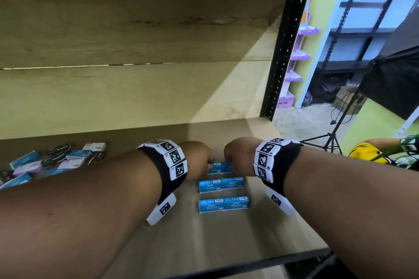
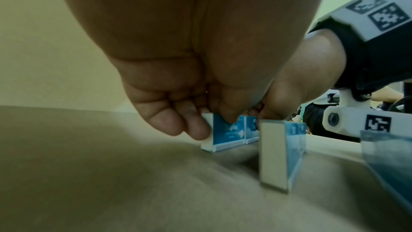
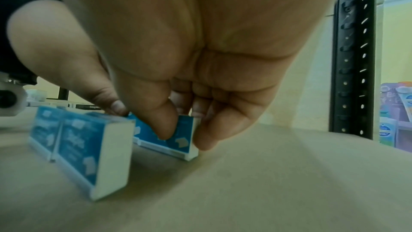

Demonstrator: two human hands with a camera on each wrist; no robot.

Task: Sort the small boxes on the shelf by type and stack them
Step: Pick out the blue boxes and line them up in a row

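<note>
Three rows of blue staples boxes stand on edge on the wooden shelf (image 1: 260, 229), two boxes side by side in each row. Both hands are at the far row (image 1: 218, 168). My left hand (image 1: 201, 158) pinches the far row's left box (image 2: 225, 132) between thumb and curled fingers (image 2: 196, 130). My right hand (image 1: 235, 156) pinches the right box (image 3: 181, 138) the same way, thumb in front and fingers (image 3: 205, 140) at its end. The middle row (image 1: 221, 184) and the near row (image 1: 223, 204) stand free just in front of my wrists.
A loose pile of mixed blue, black and lilac small boxes (image 1: 52, 163) lies at the shelf's left rear. A black perforated upright (image 1: 281, 63) marks the shelf's right end. Beyond it stand a tripod (image 1: 331, 140) and another person's arm (image 1: 381, 149).
</note>
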